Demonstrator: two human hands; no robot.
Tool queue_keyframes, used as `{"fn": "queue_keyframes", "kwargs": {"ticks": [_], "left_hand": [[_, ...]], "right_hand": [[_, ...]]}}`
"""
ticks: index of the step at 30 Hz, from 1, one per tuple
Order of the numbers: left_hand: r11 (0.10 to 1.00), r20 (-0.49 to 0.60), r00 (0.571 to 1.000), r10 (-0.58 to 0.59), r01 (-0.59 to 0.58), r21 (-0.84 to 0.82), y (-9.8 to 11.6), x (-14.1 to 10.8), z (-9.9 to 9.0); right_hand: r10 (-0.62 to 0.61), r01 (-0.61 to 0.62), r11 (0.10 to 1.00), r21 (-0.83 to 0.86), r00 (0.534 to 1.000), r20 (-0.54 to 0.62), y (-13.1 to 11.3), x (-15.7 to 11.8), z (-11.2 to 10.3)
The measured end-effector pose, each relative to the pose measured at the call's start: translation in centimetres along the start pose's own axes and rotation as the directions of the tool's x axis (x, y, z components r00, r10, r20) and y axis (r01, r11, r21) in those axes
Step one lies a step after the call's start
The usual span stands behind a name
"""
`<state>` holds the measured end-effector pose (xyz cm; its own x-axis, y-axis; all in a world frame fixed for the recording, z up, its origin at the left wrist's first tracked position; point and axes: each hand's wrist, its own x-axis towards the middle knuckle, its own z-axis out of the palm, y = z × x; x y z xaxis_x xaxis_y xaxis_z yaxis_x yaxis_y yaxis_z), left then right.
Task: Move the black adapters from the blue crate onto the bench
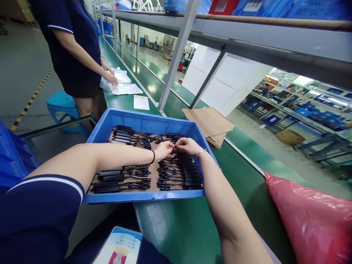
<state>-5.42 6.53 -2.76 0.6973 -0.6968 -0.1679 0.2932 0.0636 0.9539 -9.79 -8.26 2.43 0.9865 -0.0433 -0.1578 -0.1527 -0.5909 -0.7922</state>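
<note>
Over a blue plastic bin (148,126), my left hand (164,150) and my right hand (189,146) meet with their fingertips pinched together. Between them is a small dark piece, seemingly the end of a black cable (174,149); the fingers hide most of it. Slim black box-shaped modules with short cables and plugs lie in two columns inside the bin, a left column (112,178) and a right column (189,176). Brown cardboard (154,179) shows beneath them. My forearms cover part of the left column and the bin's right wall.
Brown cardboard sheets (211,123) are stacked behind the bin on the green bench (236,161). A red plastic bag (310,216) bulges at right. Another person (71,47) handles clear bags (121,82) at left, near a notepad (141,102) and blue stool (62,102). A shelf post (178,55) rises behind.
</note>
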Motion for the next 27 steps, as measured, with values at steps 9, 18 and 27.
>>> {"fn": "queue_keyframes", "kwargs": {"ticks": [9,18,27], "left_hand": [[1.000,-0.015,1.000,0.000,0.000,0.005,0.16,-0.04,0.13],[1.000,-0.011,1.000,-0.004,0.005,0.013,0.16,0.10,0.03],[0.999,-0.018,1.000,-0.010,0.011,0.039,0.26,0.07,0.04]], "right_hand": [[0.018,-0.018,1.000,0.012,1.000,-0.001,-0.13,-0.12,-0.06],[-0.007,0.005,0.997,-0.072,0.999,-0.031,-0.52,-0.26,0.01],[-0.106,0.084,0.974,-0.210,0.990,-0.096,-0.74,-0.21,0.09]]}}
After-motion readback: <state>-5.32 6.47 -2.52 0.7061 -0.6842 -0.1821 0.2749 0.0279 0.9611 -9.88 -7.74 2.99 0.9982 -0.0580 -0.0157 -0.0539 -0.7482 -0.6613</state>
